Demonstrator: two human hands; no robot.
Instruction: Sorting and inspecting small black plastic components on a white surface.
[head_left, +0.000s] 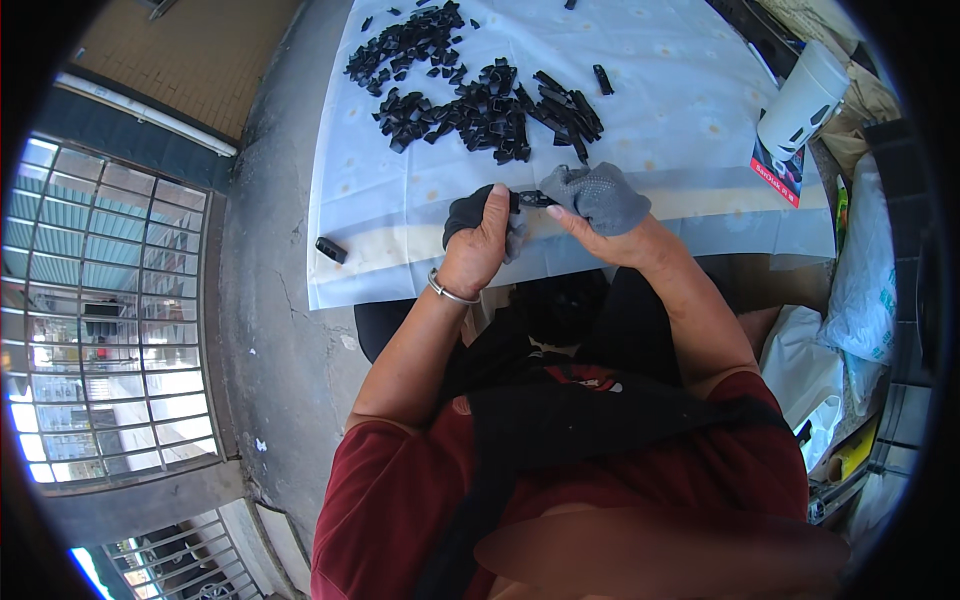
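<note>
My left hand (478, 238), with a grey cloth or glove bunched in its palm and a metal bangle at the wrist, grips one end of a small black plastic part (534, 198). My right hand (598, 200), in a grey dotted glove, pinches the other end of that part. Both hands hover over the near edge of a white sheet (680, 120) spread on the table. Beyond them lies a heap of several black plastic parts (480, 100). A second heap of black plastic parts (405, 45) sits farther back to the left.
One black piece (331, 249) lies alone at the sheet's near left corner. A white cup (805, 98) stands on a red leaflet at the right edge. White plastic bags (860, 290) pile up on the right. Grey concrete floor (270, 300) and a metal grille (100, 310) lie left.
</note>
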